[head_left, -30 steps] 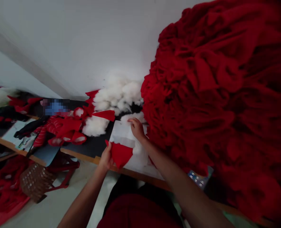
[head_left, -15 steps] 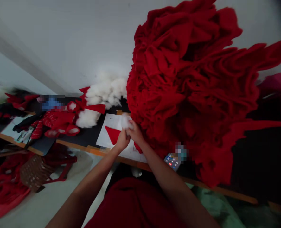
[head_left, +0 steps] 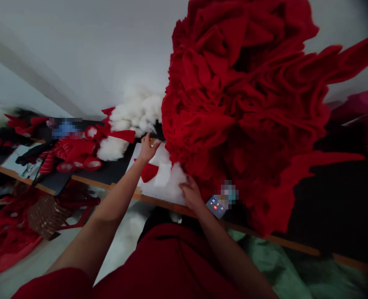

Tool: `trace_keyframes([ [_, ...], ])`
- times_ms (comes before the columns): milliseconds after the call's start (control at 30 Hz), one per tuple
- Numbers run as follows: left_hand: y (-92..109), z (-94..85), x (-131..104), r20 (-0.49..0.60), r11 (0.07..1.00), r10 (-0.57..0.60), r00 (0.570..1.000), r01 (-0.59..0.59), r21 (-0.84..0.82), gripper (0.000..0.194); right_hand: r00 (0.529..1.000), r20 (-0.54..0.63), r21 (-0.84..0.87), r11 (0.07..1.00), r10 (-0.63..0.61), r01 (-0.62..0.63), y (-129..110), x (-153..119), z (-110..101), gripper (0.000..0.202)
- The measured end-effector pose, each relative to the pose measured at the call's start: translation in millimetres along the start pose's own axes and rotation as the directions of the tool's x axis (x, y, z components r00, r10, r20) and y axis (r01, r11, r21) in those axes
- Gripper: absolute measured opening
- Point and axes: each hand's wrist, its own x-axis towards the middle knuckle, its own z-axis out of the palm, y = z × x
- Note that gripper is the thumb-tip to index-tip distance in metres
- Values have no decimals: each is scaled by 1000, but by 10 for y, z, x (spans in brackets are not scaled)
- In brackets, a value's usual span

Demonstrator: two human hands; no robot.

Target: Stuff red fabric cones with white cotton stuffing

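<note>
My left hand [head_left: 148, 149] is over the far edge of the white sheet [head_left: 149, 191], its fingers apart and nothing visible in them. Just beyond it lies a heap of white fluffy stuffing [head_left: 137, 112]. My right hand [head_left: 191, 194] is low over the sheet's right side, its fingers closed on a tuft of white stuffing [head_left: 176, 176]. A red felt piece [head_left: 149, 172] lies on the sheet between my hands, partly behind my left forearm. To the right of my hands rises a tall pile of red felt pieces [head_left: 202, 120].
A lit phone [head_left: 216, 206] lies near the table's front edge, right of my right hand. Red stuffed items [head_left: 78, 155] and a smaller stuffing clump [head_left: 113, 148] are on the left. A woven-seat chair [head_left: 45, 216] stands before the table. Green cloth [head_left: 274, 265] hangs below, at right.
My hands, together around the stuffing before, have separated. The left moved up and away, opening; the right moved down and right with the tuft. The phone's screen display has changed.
</note>
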Motion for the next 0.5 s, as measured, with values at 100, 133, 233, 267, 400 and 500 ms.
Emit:
trace_keyframes([
  [100,141,-51,-515,139,976,-195,971,206,-70,42,996,-86,82,997,6,1,13,97,80,33],
  [133,180,-56,-738,260,931,-295,919,338,-138,41,997,-74,91,996,-1,7,13,133,124,31],
  [233,239,1,-1297,454,773,-371,810,540,-332,47,995,-25,60,993,-101,102,49,219,255,31],
  [267,233,37,-1408,415,757,-373,830,531,-382,48,990,-6,19,990,-141,141,77,240,291,32],
  [400,75,123,-1567,232,820,-375,897,438,-369,24,970,50,-219,945,-237,242,218,319,380,36],
  [500,-100,74,-1618,297,870,-353,887,428,-245,8,957,30,-331,900,-289,283,275,358,409,33],
])
